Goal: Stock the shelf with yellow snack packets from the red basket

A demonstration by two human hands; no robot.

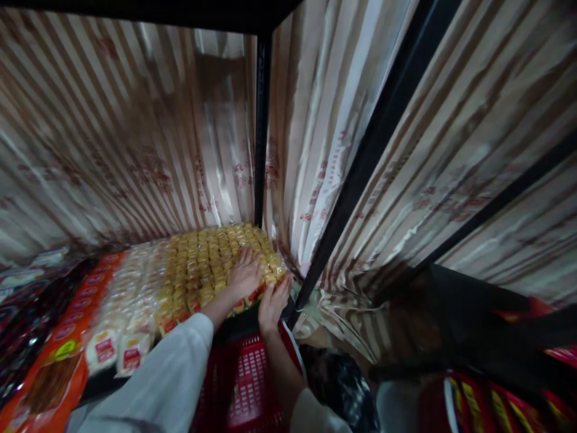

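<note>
Rows of small yellow wrapped packets (193,258) lie on a dark shelf against the curtain. My left hand (246,275) rests on top of the packets near their right end, palm down with the fingers stretched out. At the right edge of the rows, my right hand (274,302) touches the side of the packets, its fingers extended upward. Neither hand is wrapped round anything. White packets with red labels (130,325) lie left of the yellow ones, and beside them is an orange package (74,331).
A red plastic basket (247,382) stands below the shelf, under my forearms. Black metal posts (360,174) rise at the shelf corner, before striped curtains (135,132). A black plastic bag (340,385) and red-yellow packages (500,409) are at lower right.
</note>
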